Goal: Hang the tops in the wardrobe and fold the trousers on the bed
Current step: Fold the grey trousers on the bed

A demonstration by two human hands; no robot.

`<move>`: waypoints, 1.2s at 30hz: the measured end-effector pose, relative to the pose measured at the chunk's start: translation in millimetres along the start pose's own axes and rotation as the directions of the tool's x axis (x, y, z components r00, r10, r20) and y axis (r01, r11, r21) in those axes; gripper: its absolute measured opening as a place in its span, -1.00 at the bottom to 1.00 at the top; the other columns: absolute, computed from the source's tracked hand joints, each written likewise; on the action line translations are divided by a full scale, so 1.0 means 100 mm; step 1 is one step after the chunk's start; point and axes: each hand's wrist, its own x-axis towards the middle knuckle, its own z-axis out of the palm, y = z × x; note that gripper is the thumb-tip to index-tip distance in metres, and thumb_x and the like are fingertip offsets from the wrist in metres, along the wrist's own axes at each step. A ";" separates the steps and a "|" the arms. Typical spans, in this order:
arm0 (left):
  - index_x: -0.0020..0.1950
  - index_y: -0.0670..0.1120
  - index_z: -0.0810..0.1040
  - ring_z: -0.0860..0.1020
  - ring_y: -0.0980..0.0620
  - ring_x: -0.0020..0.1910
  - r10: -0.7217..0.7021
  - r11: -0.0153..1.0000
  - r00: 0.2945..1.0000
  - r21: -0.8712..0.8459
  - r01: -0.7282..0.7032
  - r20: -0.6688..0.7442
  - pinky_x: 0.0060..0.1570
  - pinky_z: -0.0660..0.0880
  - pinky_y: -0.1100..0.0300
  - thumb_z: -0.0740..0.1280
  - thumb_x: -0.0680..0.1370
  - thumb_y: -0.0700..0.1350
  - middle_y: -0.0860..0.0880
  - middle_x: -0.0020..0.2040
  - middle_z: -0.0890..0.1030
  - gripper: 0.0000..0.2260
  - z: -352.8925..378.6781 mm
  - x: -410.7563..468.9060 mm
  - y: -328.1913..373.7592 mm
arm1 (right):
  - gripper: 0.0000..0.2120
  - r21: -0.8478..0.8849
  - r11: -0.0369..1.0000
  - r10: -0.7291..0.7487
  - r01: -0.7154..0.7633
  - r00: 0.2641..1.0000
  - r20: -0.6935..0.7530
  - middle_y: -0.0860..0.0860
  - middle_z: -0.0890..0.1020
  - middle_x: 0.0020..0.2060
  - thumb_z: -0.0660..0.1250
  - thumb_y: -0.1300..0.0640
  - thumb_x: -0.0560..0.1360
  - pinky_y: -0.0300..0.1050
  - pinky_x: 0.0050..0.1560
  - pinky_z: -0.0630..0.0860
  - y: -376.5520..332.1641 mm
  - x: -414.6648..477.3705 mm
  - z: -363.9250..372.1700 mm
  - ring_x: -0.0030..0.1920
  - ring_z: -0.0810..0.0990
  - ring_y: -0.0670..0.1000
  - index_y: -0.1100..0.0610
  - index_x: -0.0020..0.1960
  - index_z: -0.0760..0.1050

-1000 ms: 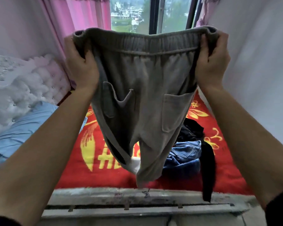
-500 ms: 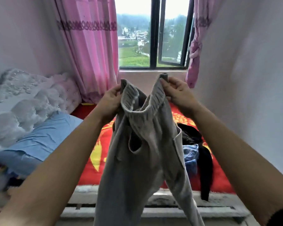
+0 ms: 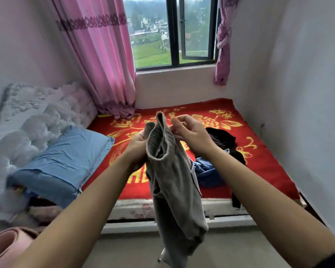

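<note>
While the grey trousers [image 3: 174,190] hung doubled at the elastic waistband, the left hand [image 3: 136,147] gripped that band from its left side, its fingers curled into the cloth and mostly hidden behind it. The right hand [image 3: 191,134] sat just right of the band's raised fold, its fingers [image 3: 177,122] curled together and touching the ribbed edge; whether they pinched the fabric could not be told. Below both sets of fingers the trouser legs dropped in front of the near edge of the bed [image 3: 217,207], their ends out of frame. Beyond the fingers lay a red blanket [image 3: 259,171] with yellow flowers. Below and right of the right-hand fingers, on that blanket, sat crumpled blue jeans [image 3: 205,175], with a black garment [image 3: 224,140] touching their far side and trailing over the bed's edge. Far left of the left-hand fingers a blue pillow [image 3: 66,161] lay against a tufted headboard [image 3: 46,117]. Well above the fingers, a pink curtain [image 3: 101,64] hung beside the window [image 3: 174,31]
</note>
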 end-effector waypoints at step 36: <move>-0.12 -0.18 0.46 0.52 0.01 -0.35 -0.086 0.970 0.995 -0.222 0.095 0.051 -0.25 0.62 0.11 0.35 0.53 -0.22 -0.08 -0.34 0.46 -0.91 -0.91 0.24 0.22 | -0.72 -0.029 0.991 0.125 -0.130 0.982 -0.140 0.15 0.68 -0.01 0.34 0.39 0.54 0.08 0.13 0.62 0.35 -0.21 0.77 -0.02 0.69 0.06 0.15 0.20 0.50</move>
